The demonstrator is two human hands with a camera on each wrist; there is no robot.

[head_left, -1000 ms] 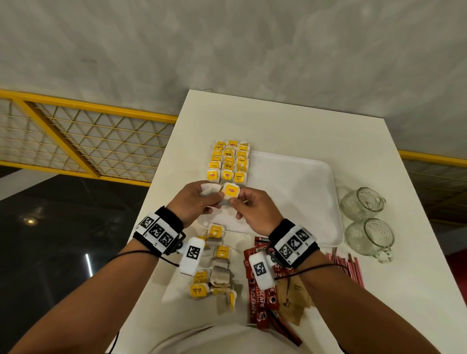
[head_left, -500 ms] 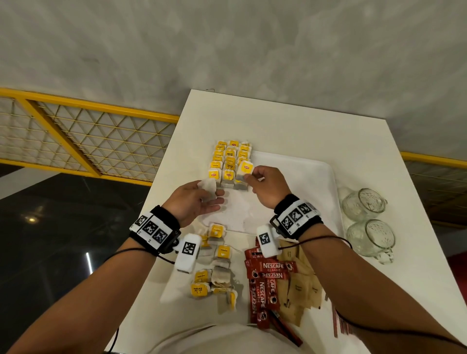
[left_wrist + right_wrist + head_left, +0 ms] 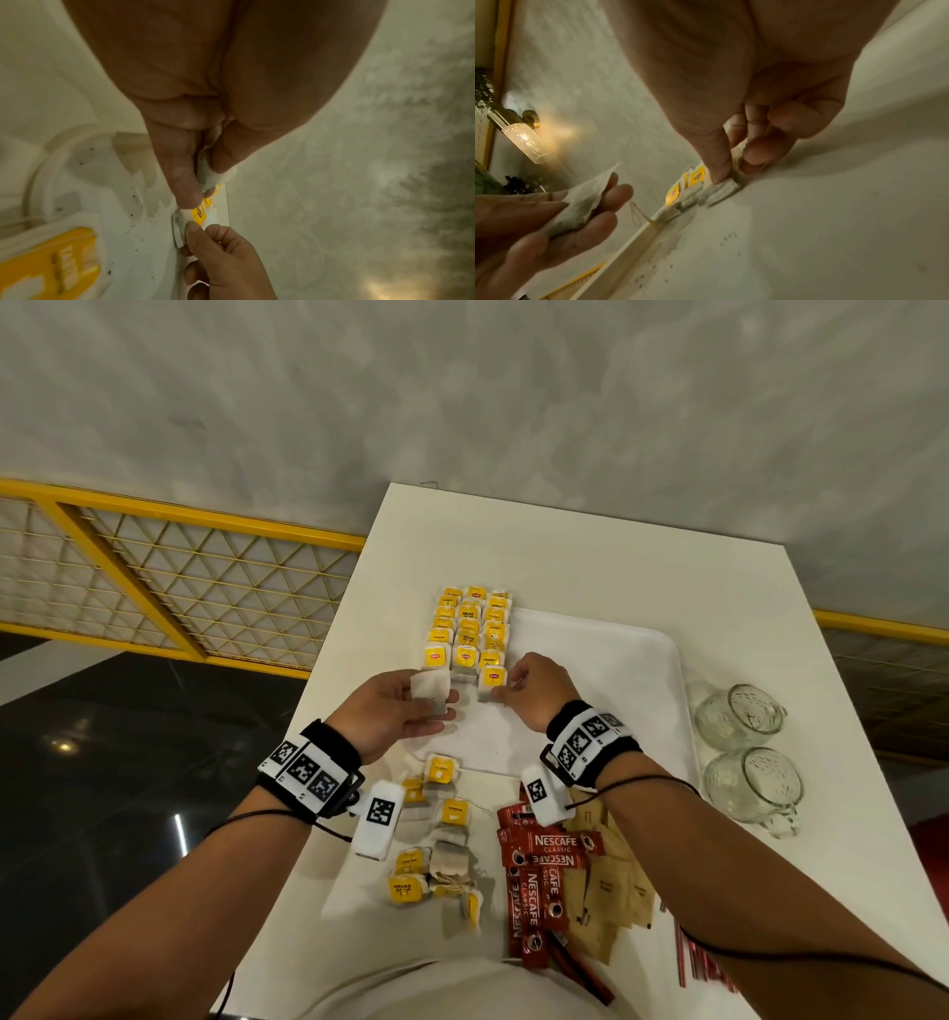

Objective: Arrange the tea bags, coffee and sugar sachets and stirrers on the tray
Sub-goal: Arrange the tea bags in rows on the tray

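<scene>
Tea bags going into rows on the white plastic tray (image 3: 631, 660)
Only the right wrist view shows dark specks on the tray; right hand (image 3: 534, 693) pinches a yellow-tagged tea bag (image 3: 493, 681), left hand (image 3: 395, 711) holds a plain white tea bag (image 3: 429, 686).

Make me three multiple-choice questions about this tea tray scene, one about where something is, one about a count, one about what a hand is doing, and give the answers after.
1. Where do the red coffee sticks lie?
A. on the table near the person, off the tray
B. inside a glass mug
C. in rows on the tray

2. How many glass mugs stand right of the tray?
A. one
B. two
C. four

3. What is the left hand doing?
A. resting flat on the table
B. holding a tea bag
C. gripping a mug

Answers: 1 A, the sticks are heaped by the brown sugar packets, short of the tray's near edge. 2 B, two mugs stand side by side there. 3 B, the thumb and fingers hold a pale tea bag, while the right hand sets a yellow-tagged tea bag at the rows.
</scene>
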